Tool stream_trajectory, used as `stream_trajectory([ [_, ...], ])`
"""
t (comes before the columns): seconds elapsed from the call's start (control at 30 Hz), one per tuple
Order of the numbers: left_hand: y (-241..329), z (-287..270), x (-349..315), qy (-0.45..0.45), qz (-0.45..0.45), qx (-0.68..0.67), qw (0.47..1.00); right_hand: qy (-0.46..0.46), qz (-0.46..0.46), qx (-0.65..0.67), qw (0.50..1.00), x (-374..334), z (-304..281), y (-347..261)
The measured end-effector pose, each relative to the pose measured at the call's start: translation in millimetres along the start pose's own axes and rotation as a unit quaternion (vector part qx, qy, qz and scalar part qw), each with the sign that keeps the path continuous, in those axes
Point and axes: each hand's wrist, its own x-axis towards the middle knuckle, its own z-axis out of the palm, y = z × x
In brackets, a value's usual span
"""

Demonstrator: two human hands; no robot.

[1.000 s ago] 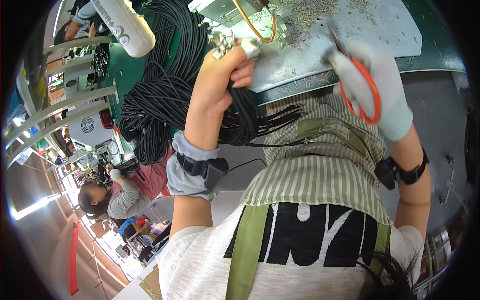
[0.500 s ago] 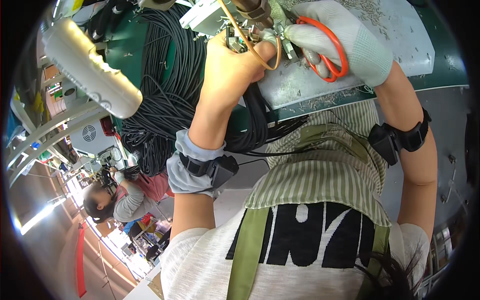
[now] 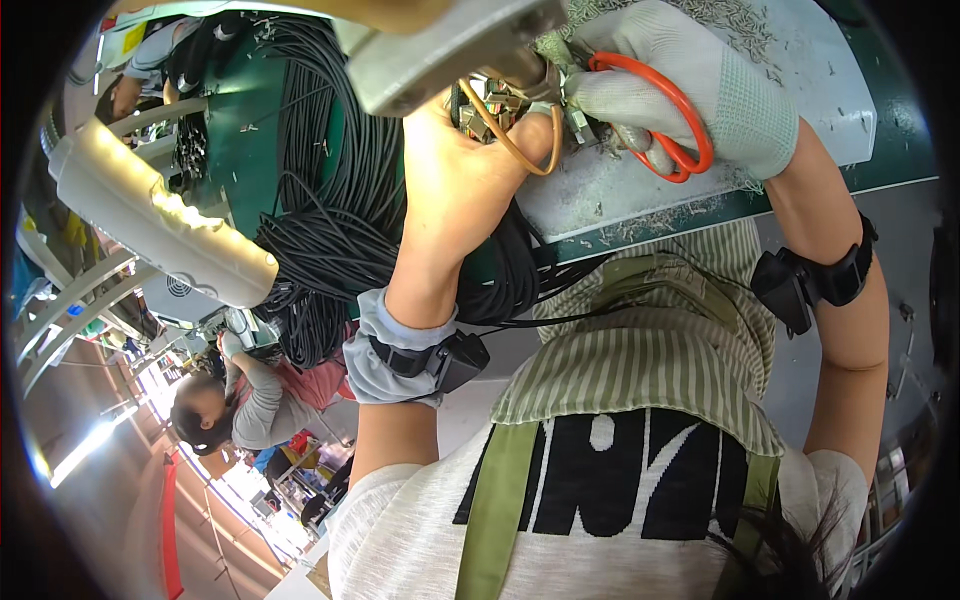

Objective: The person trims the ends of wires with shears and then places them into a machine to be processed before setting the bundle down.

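Observation:
My bare left hand (image 3: pixel 455 190) is closed around several small metal connectors (image 3: pixel 487 112), its thumb pressed on them. An orange-brown loop (image 3: pixel 525 160) curves past the thumb; what it belongs to is hidden. Close beside it, my gloved right hand (image 3: pixel 660 85) has its fingers through the red handles of a pair of scissors (image 3: pixel 690 110). The right fingertips meet near a small metal piece (image 3: pixel 580 125) next to the left thumb. The scissors' blades cannot be made out. A grey machine head (image 3: pixel 450 55) hangs over the left fingers and covers part of them.
Bundles of black cable (image 3: pixel 330 190) lie on the green table (image 3: pixel 232 140) at the left. Metal scraps (image 3: pixel 725 25) are scattered over a pale sheet (image 3: pixel 830 100). A lit tubular lamp (image 3: pixel 160 215) juts in from the left. A co-worker (image 3: pixel 260 400) sits beyond it.
The view has shifted, so the grey machine head covers more of the top and the lamp sits lower. Both hands stay together; the scissors' handles have turned slightly.

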Motion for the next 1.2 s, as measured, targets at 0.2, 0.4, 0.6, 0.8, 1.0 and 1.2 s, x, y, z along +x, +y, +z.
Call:
stream_trajectory([
  [0.2, -3.3, 3.4, 4.4, 0.015, 0.042, -0.017, 0.999, -0.029, -0.017, 0.085, 0.996, 7.7, -4.3, 6.9],
  [0.4, -5.6, -2.0, 7.4, 0.006, -0.014, 0.018, 1.000, -0.030, -0.009, 0.105, 0.994, 10.9, -5.8, 16.1],
  [0.6, -18.6, -7.5, 19.1, -0.058, -0.015, -0.116, 0.991, 0.049, -0.075, 0.045, 0.995, 13.0, 6.1, 26.9],
  [0.8, -17.2, -12.9, 21.3, -0.128, -0.031, -0.212, 0.968, 0.106, -0.175, -0.013, 0.979, 19.8, 1.7, 47.1],
  [1.0, -29.5, -17.8, -11.0, 0.092, 0.008, -0.194, 0.977, 0.156, -0.040, -0.102, 0.982, -24.7, -4.2, 70.7],
  [1.2, -22.9, -23.2, -41.9, -0.048, 0.054, 0.010, 0.997, 0.082, -0.184, 0.010, 0.979, -14.9, 43.1, 15.8],
])
